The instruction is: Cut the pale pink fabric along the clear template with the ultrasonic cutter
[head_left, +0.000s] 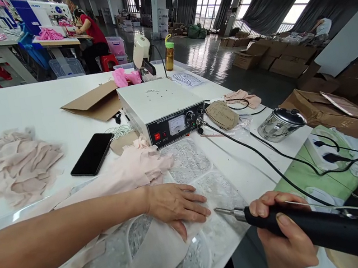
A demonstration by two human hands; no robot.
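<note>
My left hand (177, 205) lies flat, palm down, with fingers stretched over a pale pink piece of fabric (157, 252). Under the fabric is a clear, textured template sheet (209, 193) with curved outlines. My right hand (283, 226) is wrapped round the black handle of an ultrasonic cutter (333, 234). Its metal tip points left and sits just beside my left fingertips; whether it touches the sheet I cannot tell. A cable links the cutter to a white control box (163, 104) with a dial and a red switch. Bunched pale pink fabric strips (129, 165) lie beyond my left forearm.
A black phone (92, 154), a heap of fabric pieces (16, 166) and folded cardboard (94, 102) lie on the white table. A glass jar (280, 124) stands near the right edge, close to cables. Behind the box is a bottle (169, 55). A person (92, 34) sits sewing farther back.
</note>
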